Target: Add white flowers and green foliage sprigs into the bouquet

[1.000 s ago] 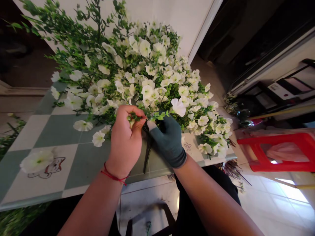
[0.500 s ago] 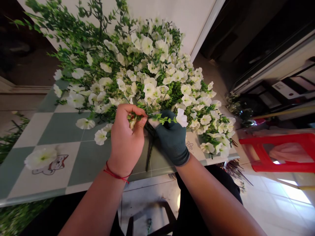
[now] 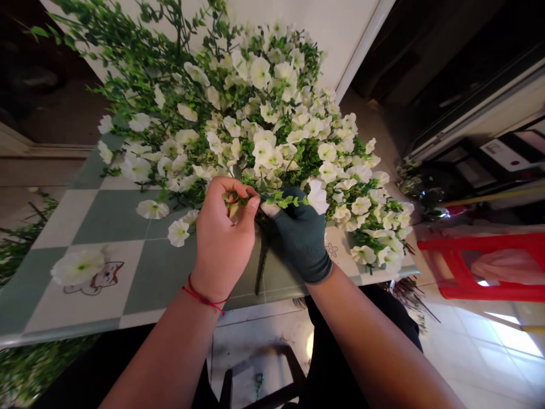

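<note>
Close together above the table's front half, both of my hands work on one green flower stem [image 3: 261, 264] whose lower end points down toward me. My left hand [image 3: 227, 230], bare with a red string at the wrist, pinches a leafy piece of it between thumb and fingers. Wrapped round the stem is my right hand [image 3: 300, 238] in a dark grey-green glove, the thumb tip uncovered. A leafy sprig [image 3: 286, 200] lies across the glove, with a white flower [image 3: 317, 197] at its right. The exact grip points are partly hidden by my fingers.
A large heap of white flowers [image 3: 264, 150] with green leaves covers the back of the checkered table [image 3: 166, 267]. One loose bloom [image 3: 79, 267] lies at the left. A red stool [image 3: 489, 264] stands on the floor at the right.
The view has shifted slightly, so everything sits a little farther right. My hands keep nearly the same hold on the stem, fingers still close together.
</note>
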`<state>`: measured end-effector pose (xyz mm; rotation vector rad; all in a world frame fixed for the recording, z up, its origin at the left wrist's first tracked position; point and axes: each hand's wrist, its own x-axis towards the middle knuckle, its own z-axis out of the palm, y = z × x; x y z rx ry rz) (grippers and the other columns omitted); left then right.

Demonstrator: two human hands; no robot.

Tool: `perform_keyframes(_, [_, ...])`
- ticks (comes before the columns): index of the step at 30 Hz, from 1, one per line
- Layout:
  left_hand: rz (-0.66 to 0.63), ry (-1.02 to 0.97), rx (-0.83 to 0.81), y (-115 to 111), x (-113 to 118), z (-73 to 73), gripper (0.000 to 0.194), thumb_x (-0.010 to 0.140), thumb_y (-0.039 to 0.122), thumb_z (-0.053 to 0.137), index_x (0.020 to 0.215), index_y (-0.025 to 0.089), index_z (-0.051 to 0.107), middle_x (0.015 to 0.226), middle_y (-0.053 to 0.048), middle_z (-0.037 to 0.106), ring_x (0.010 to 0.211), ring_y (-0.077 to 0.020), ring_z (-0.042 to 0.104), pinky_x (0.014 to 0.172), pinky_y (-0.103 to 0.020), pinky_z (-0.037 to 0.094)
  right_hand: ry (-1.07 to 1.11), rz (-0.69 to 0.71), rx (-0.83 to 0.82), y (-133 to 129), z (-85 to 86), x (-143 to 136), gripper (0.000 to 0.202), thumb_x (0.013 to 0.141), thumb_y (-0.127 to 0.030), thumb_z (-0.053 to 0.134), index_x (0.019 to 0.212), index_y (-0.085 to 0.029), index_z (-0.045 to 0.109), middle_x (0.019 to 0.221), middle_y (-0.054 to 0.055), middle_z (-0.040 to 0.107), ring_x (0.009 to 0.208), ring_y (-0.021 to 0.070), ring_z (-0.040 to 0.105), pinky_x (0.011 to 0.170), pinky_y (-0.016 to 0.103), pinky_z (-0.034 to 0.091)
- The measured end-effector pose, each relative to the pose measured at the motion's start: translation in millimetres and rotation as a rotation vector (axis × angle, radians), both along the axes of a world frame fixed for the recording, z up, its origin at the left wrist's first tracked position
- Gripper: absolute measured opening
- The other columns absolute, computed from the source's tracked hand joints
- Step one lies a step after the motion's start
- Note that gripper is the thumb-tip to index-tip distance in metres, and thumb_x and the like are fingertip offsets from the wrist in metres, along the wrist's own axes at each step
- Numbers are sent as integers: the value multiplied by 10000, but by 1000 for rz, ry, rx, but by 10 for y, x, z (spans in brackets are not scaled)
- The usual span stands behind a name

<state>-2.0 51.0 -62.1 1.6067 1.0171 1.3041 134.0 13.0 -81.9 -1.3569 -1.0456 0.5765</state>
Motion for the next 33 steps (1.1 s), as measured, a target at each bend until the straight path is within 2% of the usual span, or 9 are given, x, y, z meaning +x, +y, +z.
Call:
perform_keyframes(4, [-35, 33, 0, 5, -20, -13, 184, 967, 182, 713, 1006, 254, 549, 1071, -38, 681, 1066, -238, 740, 873, -357, 590, 3, 37, 34, -1, 72, 2, 161, 883, -398, 808, 917, -244, 842, 970, 32, 867, 913, 224, 803, 943, 380, 647])
perform_keyframes(7, [-51, 23, 22, 10, -28, -16, 188, 975, 176, 705, 1018, 259, 542, 1080, -36, 671, 1061, -235, 721, 879, -361, 585, 5, 51, 35, 0, 91, -2, 172, 886, -411, 811, 899, -240, 827, 932, 28, 848, 894, 216, 783, 929, 372, 636])
perform_keyframes(14, [-17, 132, 217, -28, 22, -17, 194, 1014, 74, 554, 1054, 262, 526, 1070, -34, 632, 1052, -215, 643, 947, -370, 520, 20, 31, 2, -5, 42, -28, 240, 918, -431, 790, 875, -234, 660, 834, -24, 689, 792, 153, 623, 753, 297, 538])
perform_keyframes(21, [25, 264, 373, -44, 43, 9, 232, 996, 43, 518, 1066, 264, 504, 1061, -61, 591, 991, -241, 594, 876, -371, 515, -101, 13, 39, -41, 55, -77, 224, 998, -403, 683, 873, -242, 591, 808, -32, 630, 757, 143, 570, 719, 300, 472])
perform_keyframes(28, [20, 221, 324, -49, 48, -14, 248, 1011, 55, 565, 1131, 266, 516, 1085, -37, 622, 1071, -233, 652, 1019, -400, 518, -172, -7, 69, -17, 82, -86, 200, 990, -332, 635, 841, -252, 529, 730, -51, 579, 674, 134, 506, 655, 302, 402])
perform_keyframes(33, [43, 192, 276, -48, 39, -9, 218, 1003, 80, 593, 1110, 262, 541, 1091, -37, 683, 1067, -223, 696, 1005, -396, 555, -103, 18, 40, -18, 66, -77, 214, 978, -364, 661, 845, -253, 536, 732, -50, 564, 684, 136, 488, 652, 296, 406])
